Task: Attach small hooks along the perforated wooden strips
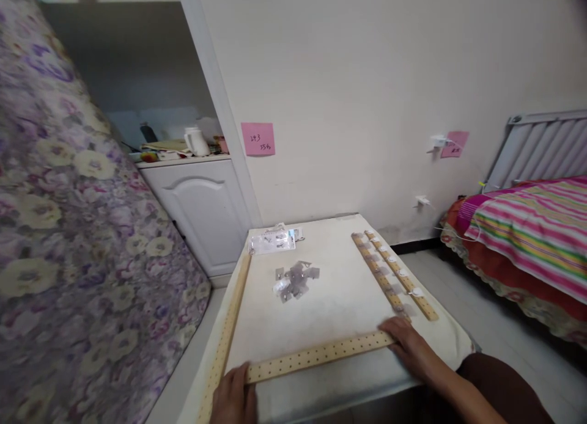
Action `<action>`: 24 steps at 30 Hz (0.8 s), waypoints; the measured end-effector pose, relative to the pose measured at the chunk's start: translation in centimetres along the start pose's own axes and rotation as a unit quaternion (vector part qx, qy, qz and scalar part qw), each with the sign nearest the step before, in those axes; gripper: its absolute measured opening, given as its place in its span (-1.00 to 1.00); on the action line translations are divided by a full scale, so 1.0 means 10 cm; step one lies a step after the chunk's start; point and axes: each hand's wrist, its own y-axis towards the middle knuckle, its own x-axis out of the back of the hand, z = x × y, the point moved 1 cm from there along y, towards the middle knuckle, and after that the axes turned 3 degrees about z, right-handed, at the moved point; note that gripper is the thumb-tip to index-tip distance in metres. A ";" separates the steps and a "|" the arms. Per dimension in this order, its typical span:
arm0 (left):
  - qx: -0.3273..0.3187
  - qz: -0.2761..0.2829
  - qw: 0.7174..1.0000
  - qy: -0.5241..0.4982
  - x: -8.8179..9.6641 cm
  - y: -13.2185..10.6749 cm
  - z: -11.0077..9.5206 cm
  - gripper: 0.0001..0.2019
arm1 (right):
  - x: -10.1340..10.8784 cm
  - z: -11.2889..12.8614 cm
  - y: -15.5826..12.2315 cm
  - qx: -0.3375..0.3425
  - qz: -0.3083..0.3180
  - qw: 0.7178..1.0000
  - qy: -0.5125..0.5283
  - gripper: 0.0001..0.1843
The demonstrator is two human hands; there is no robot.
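A long wooden strip with rows of small holes (316, 354) lies across the near part of a white table (330, 289). My left hand (235, 394) rests at its left end, fingers closed against the wood. My right hand (410, 344) lies flat on the strip's right end, fingers stretched out. A second perforated strip (227, 332) runs along the table's left edge. Two more strips (394, 274) with white pieces on them lie side by side at the right. A heap of small clear plastic pieces (296, 280) sits mid-table, and a clear packet (273, 241) lies at the far left corner.
A flowered mattress (68, 228) leans at the left. A white cupboard (197, 204) with a shelf of items stands behind the table. Pink notes (257, 138) are stuck on the wall. A bed with a striped cover (532, 234) and a radiator (545, 146) are at the right.
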 end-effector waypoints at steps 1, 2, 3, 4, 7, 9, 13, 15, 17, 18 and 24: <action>0.003 0.001 1.000 -0.002 0.00 -0.01 -0.01 -0.68 | 0.01 -0.01 0.00 -0.003 0.003 1.000 0.001 -0.61; 0.008 0.000 1.000 -0.003 0.00 -0.01 -0.02 -0.68 | 0.01 -0.01 0.01 -0.005 0.005 1.000 0.002 -0.61; 0.012 -0.002 1.000 -0.003 0.00 -0.01 -0.02 -0.68 | 0.01 0.00 0.01 -0.006 0.008 1.000 0.002 -0.61; 0.014 -0.003 1.000 -0.003 0.00 -0.01 -0.03 -0.68 | 0.01 0.00 0.02 -0.005 0.009 1.000 0.001 -0.61; 0.016 -0.006 1.000 -0.006 -0.01 -0.01 -0.02 -0.68 | -0.01 0.02 0.03 -0.005 0.005 1.000 -0.003 -0.60; 0.020 -0.012 1.000 -0.007 0.00 -0.02 -0.02 -0.68 | -0.04 0.01 0.04 -0.004 -0.001 1.000 -0.012 -0.59; 0.021 -0.013 1.000 -0.019 0.03 -0.06 -0.03 -0.69 | -0.11 -0.03 0.04 -0.005 -0.017 0.999 -0.040 -0.59; 0.020 -0.008 0.999 -0.025 0.04 -0.08 -0.04 -0.68 | -0.14 -0.05 0.04 -0.010 -0.021 0.998 -0.051 -0.59; 0.023 -0.008 0.999 -0.029 0.03 -0.10 -0.04 -0.68 | -0.17 -0.08 0.04 -0.013 -0.021 0.998 -0.060 -0.58; 0.024 -0.009 0.999 -0.030 0.02 -0.11 -0.04 -0.67 | -0.19 -0.10 0.04 -0.012 -0.020 0.998 -0.065 -0.57; 0.030 -0.031 0.999 -0.030 -0.11 -0.19 0.03 -0.66 | -0.28 -0.16 0.04 -0.014 -0.008 0.996 -0.093 -0.42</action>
